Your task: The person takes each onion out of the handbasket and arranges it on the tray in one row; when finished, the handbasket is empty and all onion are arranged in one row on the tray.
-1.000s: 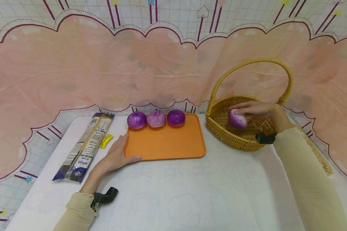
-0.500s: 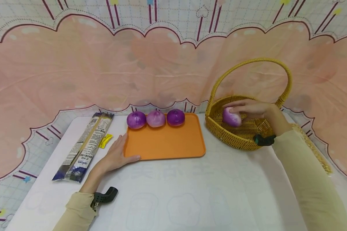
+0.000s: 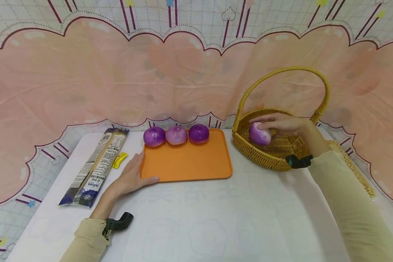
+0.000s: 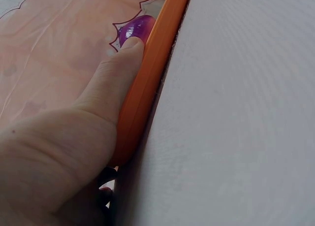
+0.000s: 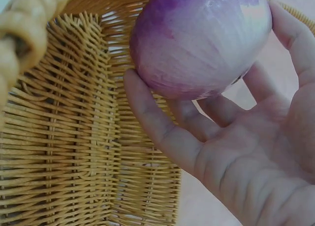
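My right hand (image 3: 283, 124) grips a purple-and-white onion (image 3: 260, 134) over the wicker basket (image 3: 262, 156), under its tall handle. In the right wrist view the fingers and thumb curl round the onion (image 5: 202, 44), with the basket's woven wall beside them. My left hand (image 3: 131, 176) rests at the left end of an orange tray (image 3: 190, 163), its thumb along the near edge and its fingers straight along the left side. Three purple onions stand in a row at the tray's back edge: a left one (image 3: 154, 136), a paler middle one (image 3: 176, 135) and a dark right one (image 3: 198, 133).
A long printed packet (image 3: 95, 167) lies at the left of the white table (image 3: 196, 218), with a small yellow wrapper (image 3: 119, 160) beside it. A pale yellow grainy strip (image 3: 353, 169) lies by the right forearm. A patterned cloth (image 3: 183, 83) hangs behind.
My right hand has moved a little to the left with the onion, toward the basket's left side. The left hand and the tray have stayed where they were.
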{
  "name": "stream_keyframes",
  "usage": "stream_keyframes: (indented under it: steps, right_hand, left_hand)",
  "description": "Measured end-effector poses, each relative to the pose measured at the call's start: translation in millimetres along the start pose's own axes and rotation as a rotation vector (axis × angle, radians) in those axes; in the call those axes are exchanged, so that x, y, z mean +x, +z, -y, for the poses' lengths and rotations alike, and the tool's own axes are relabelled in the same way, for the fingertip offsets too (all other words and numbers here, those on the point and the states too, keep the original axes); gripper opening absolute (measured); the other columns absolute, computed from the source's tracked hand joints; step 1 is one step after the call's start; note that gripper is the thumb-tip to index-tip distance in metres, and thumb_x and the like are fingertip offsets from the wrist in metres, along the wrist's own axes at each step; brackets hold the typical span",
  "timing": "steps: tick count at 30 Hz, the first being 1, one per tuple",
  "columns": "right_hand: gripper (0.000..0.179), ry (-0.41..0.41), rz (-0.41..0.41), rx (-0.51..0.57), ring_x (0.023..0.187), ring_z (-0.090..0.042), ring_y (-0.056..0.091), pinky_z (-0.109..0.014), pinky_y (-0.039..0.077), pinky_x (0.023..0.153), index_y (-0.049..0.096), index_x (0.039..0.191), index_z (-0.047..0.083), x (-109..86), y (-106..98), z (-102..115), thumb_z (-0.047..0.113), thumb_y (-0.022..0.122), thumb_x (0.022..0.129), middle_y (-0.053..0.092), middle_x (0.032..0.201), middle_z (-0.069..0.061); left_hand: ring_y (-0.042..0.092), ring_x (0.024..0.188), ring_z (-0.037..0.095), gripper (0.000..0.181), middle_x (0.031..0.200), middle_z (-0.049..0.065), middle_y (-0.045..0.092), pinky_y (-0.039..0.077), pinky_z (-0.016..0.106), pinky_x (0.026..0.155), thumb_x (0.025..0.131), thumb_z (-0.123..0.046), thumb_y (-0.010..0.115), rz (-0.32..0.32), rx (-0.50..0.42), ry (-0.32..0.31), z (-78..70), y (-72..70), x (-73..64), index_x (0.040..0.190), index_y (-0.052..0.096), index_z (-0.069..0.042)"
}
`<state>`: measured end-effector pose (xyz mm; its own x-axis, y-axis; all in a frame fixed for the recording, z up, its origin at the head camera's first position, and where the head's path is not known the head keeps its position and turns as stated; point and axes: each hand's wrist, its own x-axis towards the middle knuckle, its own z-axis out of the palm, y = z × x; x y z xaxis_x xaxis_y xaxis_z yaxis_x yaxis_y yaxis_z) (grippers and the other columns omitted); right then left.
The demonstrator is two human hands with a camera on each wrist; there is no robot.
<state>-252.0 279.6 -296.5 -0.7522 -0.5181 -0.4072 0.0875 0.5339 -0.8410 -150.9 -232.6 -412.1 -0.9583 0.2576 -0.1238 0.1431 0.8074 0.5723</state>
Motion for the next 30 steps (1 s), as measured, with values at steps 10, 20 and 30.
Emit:
stream_keyframes:
  steps: [10,20,30]
  right_hand:
    - [0.056,-0.014,-0.036,-0.015,0.124,-0.033,0.045,-0.05,0.053,0.098,0.035,0.149,0.009,-4.7,5.7,5.7,0.03,0.051,0.1,0.031,0.149,-0.016]
    - [0.051,-0.1,-0.034,0.064,0.119,-0.023,0.051,-0.044,0.055,0.094,0.035,0.149,0.009,-7.3,7.4,1.4,0.023,0.047,0.102,0.036,0.144,-0.011]
    - [0.046,-0.142,-0.084,0.178,0.122,-0.024,0.047,-0.046,0.053,0.096,0.039,0.147,0.011,-5.8,11.3,-7.0,0.021,0.046,0.102,0.034,0.145,-0.003]
  left_hand:
    - [0.002,0.148,0.048,0.117,0.16,0.029,0.005,0.006,0.065,0.119,0.08,-0.057,0.069,-0.008,0.001,0.001,1.6,0.4,-0.2,0.155,0.0,0.0]
    - [0.002,0.148,0.048,0.117,0.16,0.029,0.005,0.006,0.065,0.118,0.08,-0.058,0.069,-0.007,0.001,-0.004,2.0,1.2,0.3,0.155,-0.001,-0.001]
    - [0.003,0.148,0.049,0.116,0.16,0.03,0.008,0.005,0.064,0.119,0.08,-0.055,0.071,-0.026,0.001,0.025,2.0,1.9,0.6,0.154,0.002,0.002]
